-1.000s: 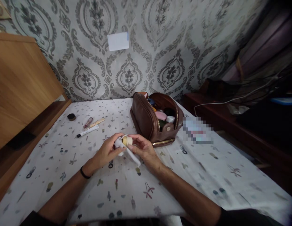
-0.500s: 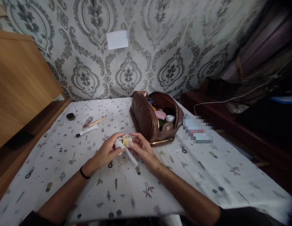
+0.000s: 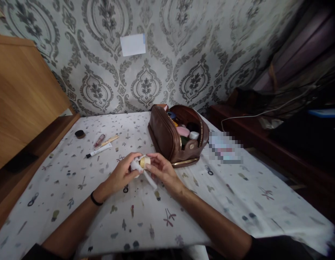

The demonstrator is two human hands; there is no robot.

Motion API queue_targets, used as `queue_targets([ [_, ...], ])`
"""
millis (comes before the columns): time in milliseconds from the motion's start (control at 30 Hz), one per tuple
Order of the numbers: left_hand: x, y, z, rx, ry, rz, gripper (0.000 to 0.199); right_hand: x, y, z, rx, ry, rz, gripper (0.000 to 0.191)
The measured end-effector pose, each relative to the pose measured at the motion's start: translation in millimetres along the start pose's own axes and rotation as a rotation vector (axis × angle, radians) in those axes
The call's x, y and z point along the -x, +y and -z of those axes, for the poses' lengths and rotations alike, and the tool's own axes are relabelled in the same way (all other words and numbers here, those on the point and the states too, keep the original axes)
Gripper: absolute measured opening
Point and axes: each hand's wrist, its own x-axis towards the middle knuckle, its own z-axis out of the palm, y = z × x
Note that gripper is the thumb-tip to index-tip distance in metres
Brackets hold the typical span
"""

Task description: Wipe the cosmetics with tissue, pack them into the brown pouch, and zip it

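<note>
Between my hands, over the front middle of the table, is a small yellowish jar with a pale cap-like end. My left hand has its fingers closed round a white cloth or tissue, which presses against the jar's left side. One end of the cloth hangs down below the jar. My right hand grips the jar's right end between thumb and fingers. Just beyond my right hand stands a brown toiletry bag, unzipped, holding a pink item, a white-lidded jar and other things.
At the left lie a dark round lid, a small pinkish tube, a slim tan stick and a white tube with black cap. A wooden cabinet borders the left. A blurred-out item lies right of the bag.
Both hands keep their hold on the jar and cloth, with only slight finger movement. The whole view has shifted a little.
</note>
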Motion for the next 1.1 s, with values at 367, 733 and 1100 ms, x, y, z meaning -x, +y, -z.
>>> queue_targets([
  [367, -1.2, 5.1, -0.1, -0.037, -0.032, -0.087, 0.035, -1.0, -4.9, 1.5, 0.086, -0.034, -0.077, 0.049],
  [733, 0.2, 1.2, -2.3, -0.081, -0.073, -0.237, 0.035, 1.1, -1.3, 0.9, -0.080, -0.063, -0.240, 0.051],
  [1100, 0.4, 2.9, -2.8, -0.014, -0.024, -0.257, 0.029, -0.2, 2.1, -0.5, -0.243, -0.052, -0.239, 0.039],
])
